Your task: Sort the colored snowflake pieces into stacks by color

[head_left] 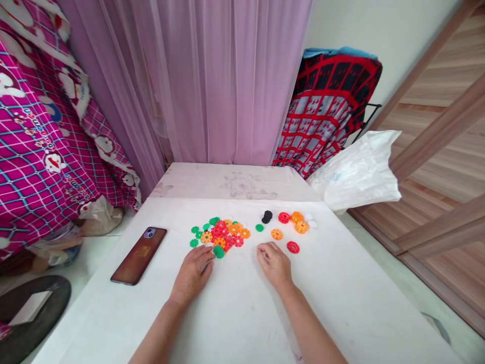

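Observation:
A loose pile of notched plastic discs point(222, 231) in red, orange and green lies on the white table. My left hand point(194, 268) rests at the near edge of this pile, thumb apart from the fingers, with its fingertips at a green disc point(219, 251). To the right of the pile, my right hand point(276, 264) is on the table with its fingers curled in. Whatever may be inside those fingers is hidden. Closest to it are a red disc point(293, 247) and an orange disc point(277, 234), both lying flat.
Sorted by colour at the back right are black discs point(267, 217), a green disc point(259, 228), red discs point(284, 218), orange discs point(301, 227) and white discs point(311, 221). A phone point(139, 257) lies on the left. Beyond the right edge hangs a white plastic bag point(359, 172).

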